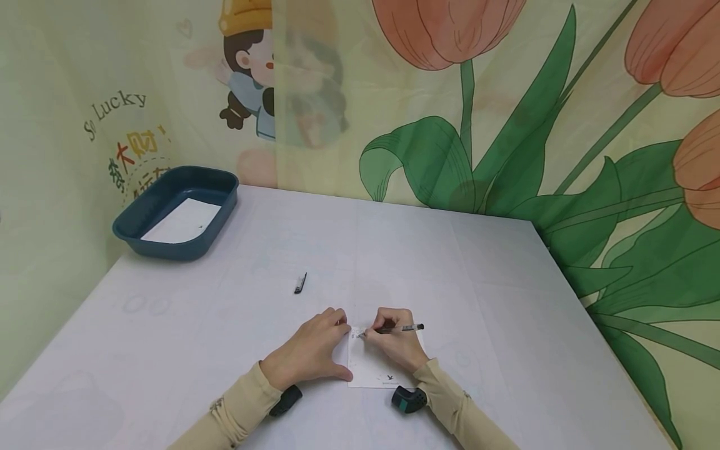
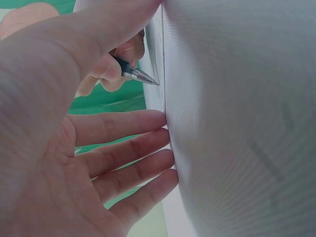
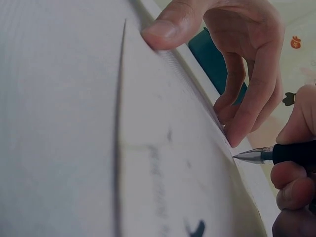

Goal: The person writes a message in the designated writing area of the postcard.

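A small white sheet of paper (image 1: 371, 369) lies on the table, with handwriting near its top left and a little dark bird print low down. My right hand (image 1: 404, 348) pinches a black gel pen (image 1: 409, 327), its metal tip at the written lines. Along the sheet's left edge rests my left hand (image 1: 306, 351), thumb near the lower corner and fingertips near the upper one. Its fingers (image 2: 133, 168) look fairly straight in the left wrist view, tips against the white surface. In the right wrist view the pen tip (image 3: 247, 156) meets the paper.
A pen cap (image 1: 300, 283) lies on the white-covered table (image 1: 450, 269), ahead of my left hand. At the far left corner stands a dark blue basin (image 1: 163, 251) with white paper (image 1: 182, 222) in it. A printed curtain (image 1: 326, 162) hangs behind the table.
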Action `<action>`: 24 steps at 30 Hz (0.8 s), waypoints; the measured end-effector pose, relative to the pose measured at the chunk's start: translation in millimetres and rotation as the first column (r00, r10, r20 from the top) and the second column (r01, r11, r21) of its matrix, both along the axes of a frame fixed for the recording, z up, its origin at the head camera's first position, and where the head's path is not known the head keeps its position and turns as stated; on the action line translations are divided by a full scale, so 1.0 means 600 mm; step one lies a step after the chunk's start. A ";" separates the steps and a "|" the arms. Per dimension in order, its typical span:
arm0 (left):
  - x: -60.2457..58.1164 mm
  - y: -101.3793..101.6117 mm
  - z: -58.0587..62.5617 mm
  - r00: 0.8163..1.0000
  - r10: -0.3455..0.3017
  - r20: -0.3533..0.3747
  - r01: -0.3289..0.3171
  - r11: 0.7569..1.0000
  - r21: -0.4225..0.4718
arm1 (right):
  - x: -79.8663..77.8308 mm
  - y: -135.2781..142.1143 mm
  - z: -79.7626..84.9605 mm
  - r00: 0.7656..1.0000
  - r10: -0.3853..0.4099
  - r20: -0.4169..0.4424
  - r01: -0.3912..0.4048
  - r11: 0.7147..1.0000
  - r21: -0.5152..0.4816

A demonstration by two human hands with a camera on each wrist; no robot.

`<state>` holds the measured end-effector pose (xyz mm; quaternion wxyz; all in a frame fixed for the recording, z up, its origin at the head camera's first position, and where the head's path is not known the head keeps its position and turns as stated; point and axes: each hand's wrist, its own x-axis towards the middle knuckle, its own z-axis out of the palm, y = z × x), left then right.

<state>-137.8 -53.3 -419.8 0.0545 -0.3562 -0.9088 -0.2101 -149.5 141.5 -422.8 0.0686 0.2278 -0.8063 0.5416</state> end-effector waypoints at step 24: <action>0.000 0.000 0.002 1.000 0.007 0.022 -0.006 1.000 -0.027 | 0.002 0.001 0.003 0.998 0.056 0.019 -0.056 0.998 -0.023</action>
